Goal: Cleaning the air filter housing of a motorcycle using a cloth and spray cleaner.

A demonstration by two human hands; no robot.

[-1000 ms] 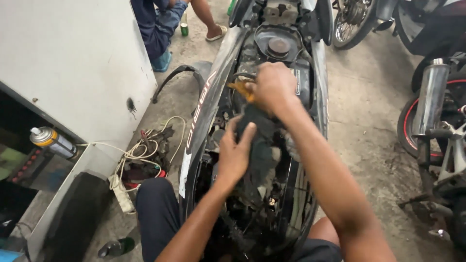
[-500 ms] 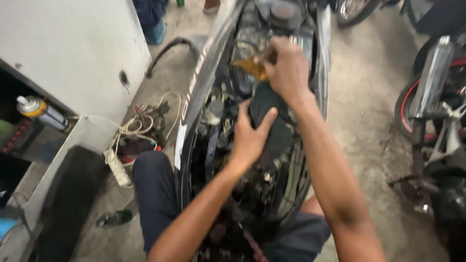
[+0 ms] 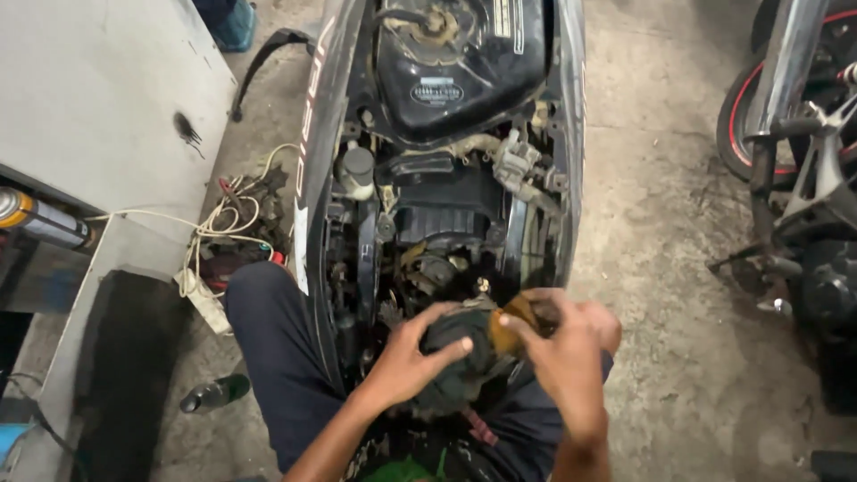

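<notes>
Left hand [image 3: 412, 353] is spread wide, palm and fingers pressed over a dark, grimy part [image 3: 455, 357] pulled right down to the person's lap, at the near end of the stripped motorcycle [image 3: 446, 178]. Right hand [image 3: 562, 344] sits just beside it, fingers curled and pinched around an amber-handled tool [image 3: 511, 326] whose tip I cannot make out. And that's the shift: half a second ago both hands were up in the middle of the motorcycle's open frame, the right one working the amber handle against the same dark piece; now the pair of them and the part have come back towards the body, clear of the engine bay. It looks as if the piece has come free of its seat, though whether any hose or wire trails from it is hidden under the hands. Further up the motorcycle, the black fuel tank [image 3: 460, 62] and the tangle of exposed engine parts lie open. Left of the motorcycle, white cables [image 3: 214, 228] coil on the concrete floor [image 3: 661, 223], a spray can [image 3: 40, 219] rests on a grey cabinet [image 3: 98, 98], and a dark bottle [image 3: 214, 393] lies by the person's knee. Right of the motorcycle, another bike's red-rimmed wheel [image 3: 745, 107] stands well apart.
</notes>
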